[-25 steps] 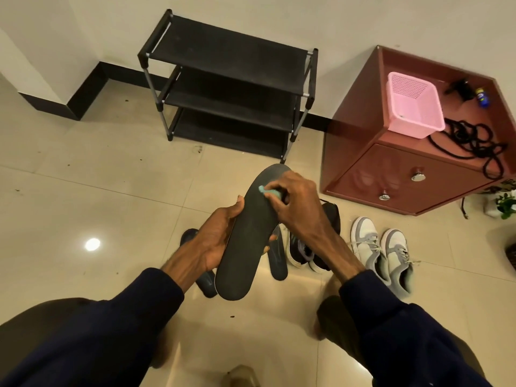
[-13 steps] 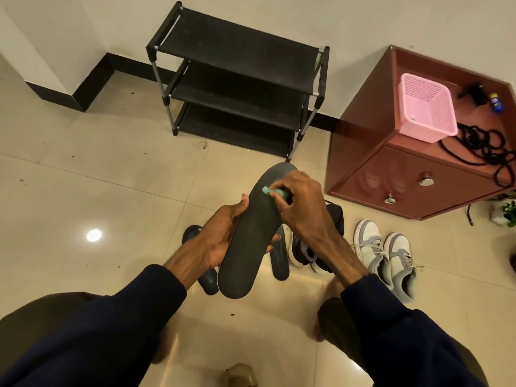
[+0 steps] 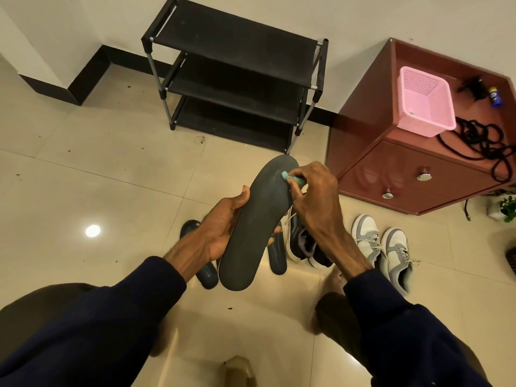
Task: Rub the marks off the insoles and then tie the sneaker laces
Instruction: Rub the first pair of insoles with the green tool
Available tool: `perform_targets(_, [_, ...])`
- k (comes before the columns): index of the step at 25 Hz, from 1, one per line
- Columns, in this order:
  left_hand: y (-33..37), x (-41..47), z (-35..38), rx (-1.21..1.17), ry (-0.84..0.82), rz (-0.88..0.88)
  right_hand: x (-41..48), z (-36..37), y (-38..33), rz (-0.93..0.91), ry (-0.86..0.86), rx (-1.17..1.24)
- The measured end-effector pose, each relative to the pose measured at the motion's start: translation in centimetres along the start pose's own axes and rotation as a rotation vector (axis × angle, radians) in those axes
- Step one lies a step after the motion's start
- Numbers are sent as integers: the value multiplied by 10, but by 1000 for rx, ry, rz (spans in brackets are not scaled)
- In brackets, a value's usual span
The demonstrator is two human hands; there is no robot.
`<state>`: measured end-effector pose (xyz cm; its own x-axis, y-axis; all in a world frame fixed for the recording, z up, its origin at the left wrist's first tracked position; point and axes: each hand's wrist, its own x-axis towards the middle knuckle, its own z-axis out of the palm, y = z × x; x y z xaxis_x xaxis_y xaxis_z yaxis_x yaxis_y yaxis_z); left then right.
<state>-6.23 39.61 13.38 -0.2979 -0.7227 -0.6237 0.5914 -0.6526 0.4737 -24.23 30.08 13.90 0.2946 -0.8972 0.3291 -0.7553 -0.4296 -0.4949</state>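
Matte oblong insole (image 3: 252, 236), left hand (image 3: 220, 231) — teal eraser (image 3: 292, 178), right hand (image 3: 317, 196)

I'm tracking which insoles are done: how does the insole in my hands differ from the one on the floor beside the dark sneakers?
The held insole is raised, gripped by the left hand; the floor insole lies on the tiles. The right hand presses a teal eraser on the held insole's far end; the floor insole is untouched. Both are dark grey.

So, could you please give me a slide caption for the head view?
Left hand holds a dark insole; right hand presses a teal eraser to its far end.
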Motion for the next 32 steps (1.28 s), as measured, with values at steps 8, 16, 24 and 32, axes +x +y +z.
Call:
perform_targets(8, [8,0,-4,-6,39,32,-20,7,-21,-234,-157,62])
perform_targets(16, [9,4,-8,70,123,109,-43,10,-43,-357,-327,102])
perform_targets(24, [11,7,-10,61,177,140,-60,16,-51,-326,-373,184])
perform_targets(32, [6,14,-15,29,124,104,-42,15,-34,-196,-194,136])
